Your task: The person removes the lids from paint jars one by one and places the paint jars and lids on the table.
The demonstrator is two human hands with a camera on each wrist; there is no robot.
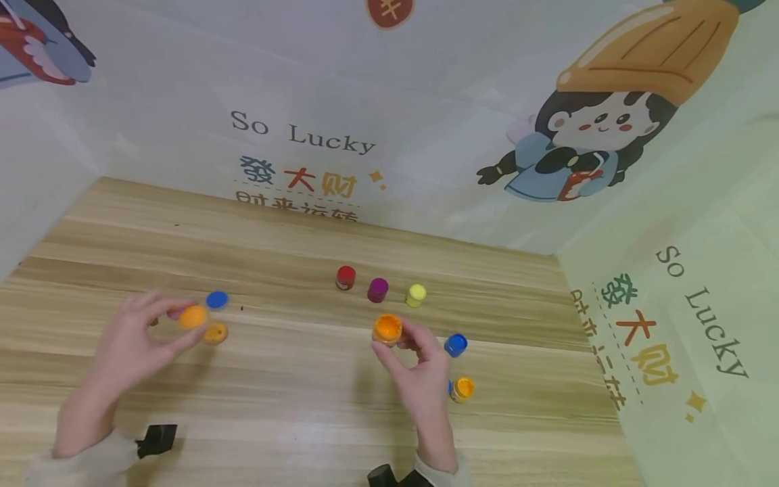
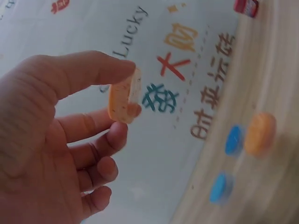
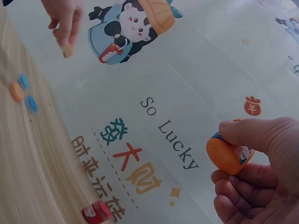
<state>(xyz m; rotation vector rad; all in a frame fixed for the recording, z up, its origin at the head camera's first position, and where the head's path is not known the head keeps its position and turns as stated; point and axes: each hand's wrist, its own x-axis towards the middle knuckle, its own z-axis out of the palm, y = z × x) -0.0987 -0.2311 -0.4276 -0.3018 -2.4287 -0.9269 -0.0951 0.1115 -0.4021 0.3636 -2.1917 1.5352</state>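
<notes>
Between thumb and fingers, my left hand (image 1: 135,338) pinches an orange lid (image 2: 122,97), held above the table on the left. Beside that hand lie a blue lid (image 1: 216,300) and another orange lid (image 1: 216,333); both wrist views show a second blue lid (image 2: 221,187) near them. My right hand (image 1: 422,379) grips a small orange paint pot (image 1: 387,328) by its sides, lidless, with orange paint visible inside. Close to this hand stand an uncapped blue pot (image 1: 456,345) and an uncapped orange pot (image 1: 464,389). A bit of blue shows behind my right hand, mostly hidden.
Farther back on the wooden table (image 1: 274,406) stand a red pot (image 1: 345,278), a purple pot (image 1: 378,290) and a yellow pot (image 1: 416,295), all capped. A printed pale sheet (image 1: 426,135) rises behind the table and along its sides.
</notes>
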